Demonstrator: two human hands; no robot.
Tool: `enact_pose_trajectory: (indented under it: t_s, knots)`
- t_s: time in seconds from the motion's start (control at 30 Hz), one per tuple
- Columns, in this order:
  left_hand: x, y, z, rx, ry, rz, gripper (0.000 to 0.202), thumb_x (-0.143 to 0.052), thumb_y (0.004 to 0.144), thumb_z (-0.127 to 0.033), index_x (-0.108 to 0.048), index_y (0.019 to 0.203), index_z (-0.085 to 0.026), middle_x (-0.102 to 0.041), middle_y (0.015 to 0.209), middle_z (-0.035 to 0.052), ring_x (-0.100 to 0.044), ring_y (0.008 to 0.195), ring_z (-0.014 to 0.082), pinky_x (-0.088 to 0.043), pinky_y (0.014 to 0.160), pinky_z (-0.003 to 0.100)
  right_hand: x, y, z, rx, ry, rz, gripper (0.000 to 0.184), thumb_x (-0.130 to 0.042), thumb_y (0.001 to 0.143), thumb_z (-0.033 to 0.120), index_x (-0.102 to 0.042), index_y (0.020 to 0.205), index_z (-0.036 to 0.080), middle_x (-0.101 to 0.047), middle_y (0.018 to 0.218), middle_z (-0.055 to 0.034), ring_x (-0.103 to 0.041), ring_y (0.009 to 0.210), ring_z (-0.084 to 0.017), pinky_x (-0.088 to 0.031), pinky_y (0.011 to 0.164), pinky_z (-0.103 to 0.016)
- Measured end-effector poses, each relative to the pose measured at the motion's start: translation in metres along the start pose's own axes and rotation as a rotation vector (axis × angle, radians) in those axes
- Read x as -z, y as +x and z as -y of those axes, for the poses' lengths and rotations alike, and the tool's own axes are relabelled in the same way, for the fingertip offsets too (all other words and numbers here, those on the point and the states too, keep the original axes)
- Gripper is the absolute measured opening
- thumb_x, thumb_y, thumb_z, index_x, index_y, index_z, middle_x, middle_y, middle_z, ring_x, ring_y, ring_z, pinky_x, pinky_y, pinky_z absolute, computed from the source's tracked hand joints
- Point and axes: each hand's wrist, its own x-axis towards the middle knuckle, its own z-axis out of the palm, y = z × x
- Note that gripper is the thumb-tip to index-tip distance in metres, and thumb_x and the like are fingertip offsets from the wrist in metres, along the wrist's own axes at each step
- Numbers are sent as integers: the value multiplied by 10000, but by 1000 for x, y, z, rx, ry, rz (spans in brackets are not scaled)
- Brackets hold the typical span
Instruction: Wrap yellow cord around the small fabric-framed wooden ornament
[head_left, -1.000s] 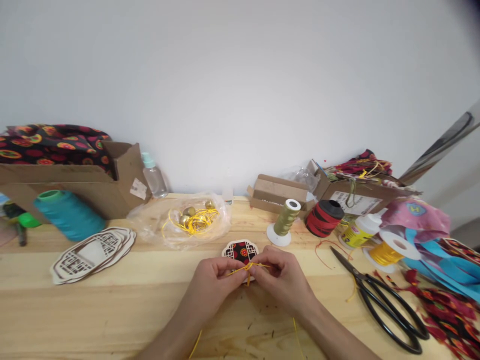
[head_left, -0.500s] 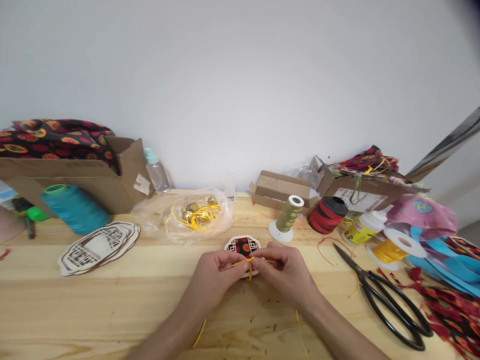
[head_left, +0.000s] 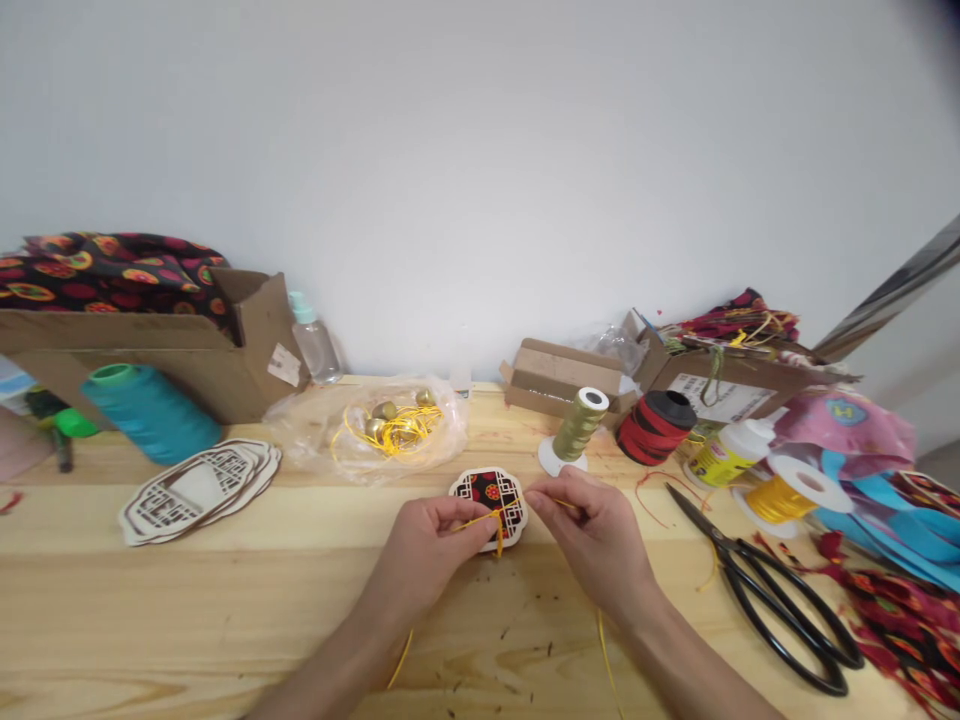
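A small wooden ornament [head_left: 513,508] with cut-out lattice edges and dark patterned fabric in its middle lies on the table. Yellow cord [head_left: 499,540] is attached at its lower edge. My left hand [head_left: 435,545] pinches the cord between thumb and forefinger, over the ornament's lower left. To the right of the ornament, my right hand [head_left: 589,525] is closed on another stretch of the same cord. The cord runs between both pinches, and loose ends hang down by each wrist.
Black scissors [head_left: 772,590] lie at right, near a glue bottle [head_left: 727,452] and a yellow cord spool [head_left: 787,492]. Behind are a green thread spool [head_left: 579,428] and a plastic bag of bells [head_left: 300,415]. Wooden frames [head_left: 172,500] and a teal thread cone [head_left: 154,412] sit left.
My right hand has moved right, away from my left, drawing the cord out between them. More of the ornament shows. My left hand has hardly moved.
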Motion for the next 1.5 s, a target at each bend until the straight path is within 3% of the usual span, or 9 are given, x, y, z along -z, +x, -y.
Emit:
enact_pose_trajectory:
  t_s: [0.27, 0.43, 0.67, 0.8, 0.93, 1.1, 1.3, 1.5]
  knots:
    - [-2, 0, -1, 14, 35, -17, 153, -646, 569, -270, -668, 633, -133, -673, 550, -9, -526, 482, 94, -360, 474, 163, 1, -3, 6, 50, -63, -62, 156, -486, 767, 214, -609, 683, 168, -400, 529, 30, -364, 477, -86, -301, 458, -201]
    - [-3, 1, 4, -26, 85, -41, 169, -649, 555, -268, -652, 635, -119, -640, 483, -16, -502, 422, 93, -329, 424, 171, 0, -4, 4, -6, -27, -102, 161, -469, 775, 227, -580, 677, 164, -415, 554, 24, -381, 492, -92, -311, 462, -202]
    - [-2, 2, 9, -32, -45, -2, 156, -663, 550, -261, -647, 636, -132, -685, 587, 5, -566, 535, 116, -387, 510, 179, -6, -1, -2, -44, 244, 85, 185, -460, 771, 268, -548, 912, 186, -511, 773, -23, -450, 577, -99, -361, 475, -195]
    - [1, 0, 8, -38, -31, 20, 181, -655, 560, -287, -663, 648, -129, -674, 558, 3, -557, 509, 115, -378, 482, 179, -12, -4, 2, -67, 227, 181, 186, -555, 706, 303, -621, 836, 190, -508, 682, -11, -414, 515, -90, -337, 445, -199]
    - [1, -1, 6, -37, -60, 40, 161, -652, 567, -264, -674, 653, -130, -689, 597, 20, -566, 539, 123, -399, 525, 194, -13, -5, 5, -57, 186, 129, 145, -530, 729, 247, -663, 733, 192, -466, 559, 5, -431, 545, -111, -337, 480, -209]
    - [-2, -2, 3, -35, -44, 30, 142, -635, 595, -252, -689, 657, -136, -674, 573, -3, -521, 501, 96, -367, 486, 171, -13, -3, 4, -146, 227, 45, 168, -521, 728, 255, -640, 671, 151, -472, 568, 14, -414, 519, -97, -330, 468, -197]
    - [-2, -1, 3, -78, 24, 63, 188, -572, 663, -271, -700, 731, -151, -662, 570, -20, -484, 519, 87, -337, 516, 170, -13, -4, 5, -168, 225, 5, 186, -514, 726, 257, -615, 618, 144, -341, 508, 52, -330, 464, -75, -281, 439, -185]
    - [1, -1, 7, -117, 87, 46, 224, -556, 672, -322, -691, 710, -148, -665, 584, -9, -503, 540, 110, -328, 496, 179, -13, -4, 6, -160, 197, -43, 198, -517, 721, 253, -602, 585, 138, -312, 498, 57, -305, 462, -74, -264, 438, -189]
